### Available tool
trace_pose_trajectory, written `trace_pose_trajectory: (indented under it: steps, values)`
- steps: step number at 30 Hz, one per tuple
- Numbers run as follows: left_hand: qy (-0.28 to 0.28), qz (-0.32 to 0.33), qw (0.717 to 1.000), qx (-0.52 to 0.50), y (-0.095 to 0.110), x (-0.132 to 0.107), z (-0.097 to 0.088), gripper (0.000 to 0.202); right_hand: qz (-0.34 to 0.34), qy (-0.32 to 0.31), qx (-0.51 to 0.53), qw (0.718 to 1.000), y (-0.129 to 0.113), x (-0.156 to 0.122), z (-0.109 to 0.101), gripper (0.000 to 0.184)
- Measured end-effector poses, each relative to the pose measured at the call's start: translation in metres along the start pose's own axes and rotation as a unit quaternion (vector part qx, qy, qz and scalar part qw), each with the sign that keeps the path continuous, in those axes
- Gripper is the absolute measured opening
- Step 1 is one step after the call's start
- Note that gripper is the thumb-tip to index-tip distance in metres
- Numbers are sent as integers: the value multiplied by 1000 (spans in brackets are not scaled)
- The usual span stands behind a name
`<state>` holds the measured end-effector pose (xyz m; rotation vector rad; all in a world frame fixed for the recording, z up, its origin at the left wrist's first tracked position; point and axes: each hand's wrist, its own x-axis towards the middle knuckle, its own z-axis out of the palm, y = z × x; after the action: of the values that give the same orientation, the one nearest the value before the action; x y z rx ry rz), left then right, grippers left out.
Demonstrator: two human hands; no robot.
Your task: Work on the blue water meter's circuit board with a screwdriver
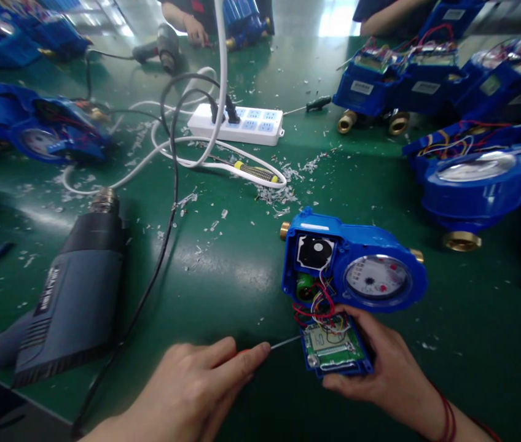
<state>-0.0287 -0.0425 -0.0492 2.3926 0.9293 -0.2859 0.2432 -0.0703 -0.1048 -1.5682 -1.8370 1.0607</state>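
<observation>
1. The right hand [392, 368] is gripping the circuit module [336, 347], a small blue tray carrying a green board, with fingers closed around its near and right edges
2. The left hand [196, 393] is closing on a thin screwdriver [283, 342], whose metal tip is pointing at the module's left edge
3. The module is sitting near the front of the green table [242, 276], right of centre, tethered by red, yellow and blue wires [318, 304] to the open blue water meter [352, 267] just beyond it
4. The module is likely light but fragile; holding it by the plastic rim looks safest, since the fine wires could tear
5. The meter, with brass fittings and a glass dial [377, 277], is probably heavy and stiff
6. A heat gun [71, 294] is lying at the left, and a white power strip [236, 124] is sitting farther away
</observation>
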Motion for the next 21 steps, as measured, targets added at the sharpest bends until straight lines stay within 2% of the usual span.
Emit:
trace_pose_trajectory:
  steps: [5, 10, 12, 14, 16, 18, 20, 21]
  values:
    - [25, -11, 1000, -11, 3, 0, 5, 40, 4, -12, 21, 1000, 2, 0, -1, 57]
    - [75, -27, 996, -34, 5, -2, 24, 41, 30, -29, 50, 998, 6, -5, -1, 63]
    - [104, -25, 993, -58, 3, -5, 34, 42, 34, -29, 66, 997, 7, -5, -1, 65]
    - [162, -26, 984, -67, -3, -10, 45, 42, 28, -32, 76, 996, 7, -4, -1, 64]
    - [229, -46, 972, -7, -12, -14, 55, 44, 21, -41, 97, 994, 6, -2, -2, 64]
    - [280, -87, 950, 110, -20, -15, 61, 47, 23, -49, 137, 989, 5, 0, -2, 64]
    - [304, -125, 924, 195, -25, -11, 63, 50, 32, -52, 183, 981, 4, 0, -1, 65]
    - [311, -133, 919, 204, -25, -7, 63, 50, 35, -53, 199, 978, 3, -1, 0, 65]
